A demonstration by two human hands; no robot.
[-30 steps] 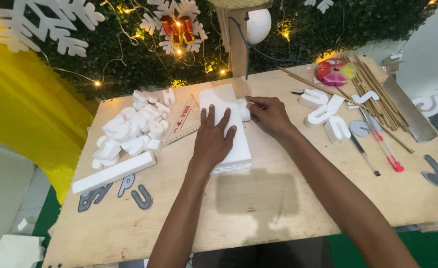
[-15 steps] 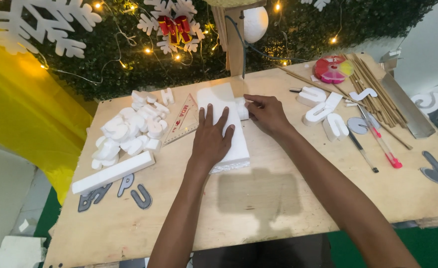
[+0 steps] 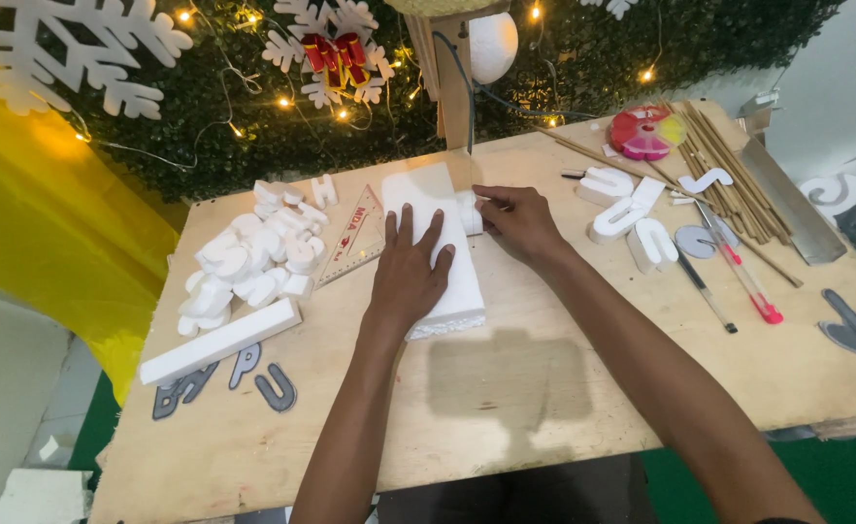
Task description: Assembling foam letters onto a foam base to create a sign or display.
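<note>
Hardly anything has shifted since the earlier frame: both hands keep their places on the white foam block (image 3: pixel 430 247), which lies lengthwise near the middle of the plywood desk (image 3: pixel 506 388), its far end close to the upright wooden post (image 3: pixel 454 87).

The left hand (image 3: pixel 409 267) rests flat on top of the block, fingers (image 3: pixel 406 225) spread apart and pressing down rather than closed around anything. The right hand (image 3: pixel 517 221) sits at the block's right edge near the far end, its fingers curled together against a small piece of foam (image 3: pixel 469 212) there; whether they pinch it or only touch it I cannot tell.

Left of the block lies a clear triangular ruler (image 3: pixel 352 236), then a heap of cut white foam letters (image 3: pixel 248 257), a long foam bar (image 3: pixel 219 342) and a few grey flat letters (image 3: pixel 244 374). To the right lie more white foam letters (image 3: pixel 627 215), a pink pen (image 3: pixel 748 281), a dark pen (image 3: pixel 705 291), a bundle of thin wooden sticks (image 3: pixel 729 180) and a round multicoloured box (image 3: pixel 644 133).
</note>
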